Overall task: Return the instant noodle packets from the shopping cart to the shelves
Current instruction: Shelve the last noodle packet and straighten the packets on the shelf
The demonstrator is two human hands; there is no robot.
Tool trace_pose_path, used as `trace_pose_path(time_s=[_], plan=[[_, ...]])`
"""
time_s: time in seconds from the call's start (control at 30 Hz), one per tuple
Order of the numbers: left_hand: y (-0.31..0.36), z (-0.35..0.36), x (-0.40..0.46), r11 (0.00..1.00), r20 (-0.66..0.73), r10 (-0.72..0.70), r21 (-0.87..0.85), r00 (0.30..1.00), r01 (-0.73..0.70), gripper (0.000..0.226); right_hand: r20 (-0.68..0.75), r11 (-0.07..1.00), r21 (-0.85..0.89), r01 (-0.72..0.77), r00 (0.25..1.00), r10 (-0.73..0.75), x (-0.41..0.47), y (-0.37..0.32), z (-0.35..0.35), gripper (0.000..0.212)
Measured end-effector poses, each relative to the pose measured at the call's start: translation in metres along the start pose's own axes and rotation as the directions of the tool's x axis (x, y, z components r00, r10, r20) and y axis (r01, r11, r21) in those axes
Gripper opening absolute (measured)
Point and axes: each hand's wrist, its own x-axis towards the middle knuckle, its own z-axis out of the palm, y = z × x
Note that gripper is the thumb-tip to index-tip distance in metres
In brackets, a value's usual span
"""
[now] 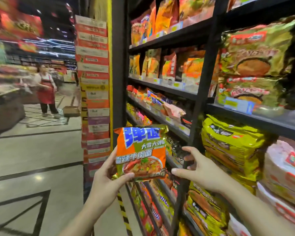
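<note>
An orange and green instant noodle packet (141, 153) is held upright in front of the black shelves (170, 126). My left hand (109, 174) grips its lower left corner, thumb across the front. My right hand (199, 169) hovers just right of the packet with fingers spread and slightly bent, thumb close to the packet's lower right corner, holding nothing. The shelves carry many noodle packets on every level. The shopping cart is out of view.
A tall stack of cartons (94, 92) stands at the shelf end on the left. A person in a red apron (45, 89) stands down the aisle beside a cardboard box (71, 111) on the tiled floor. Large multipacks (232, 147) fill the right-hand shelves.
</note>
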Motion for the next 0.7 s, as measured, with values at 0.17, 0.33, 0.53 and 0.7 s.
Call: trace_pose_path(time_s=[0.17, 0.33, 0.53, 0.7], plan=[[-0.033, -0.032, 0.077, 1.0, 0.018, -0.014, -0.009, 1.0, 0.014, 0.091, -0.019, 1.0, 0.001, -0.017, 1.0, 0.017, 0.084, -0.019, 0.025, 0.108], [-0.063, -0.069, 0.167, 1.0, 0.098, -0.01, -0.027, 0.995, 0.013, 0.089, -0.039, 0.998, 0.027, -0.056, 0.998, 0.057, 0.158, -0.042, 0.057, 0.096], [-0.086, -0.091, 0.271, 0.998, 0.211, 0.001, -0.062, 0.977, 0.012, 0.088, -0.071, 0.985, 0.099, -0.139, 0.987, 0.146, 0.231, -0.065, 0.066, 0.093], [-0.112, -0.08, 0.345, 0.997, 0.274, 0.016, -0.074, 0.962, 0.004, 0.085, -0.111, 0.966, 0.15, -0.209, 0.968, 0.226, 0.278, -0.058, 0.067, 0.104]])
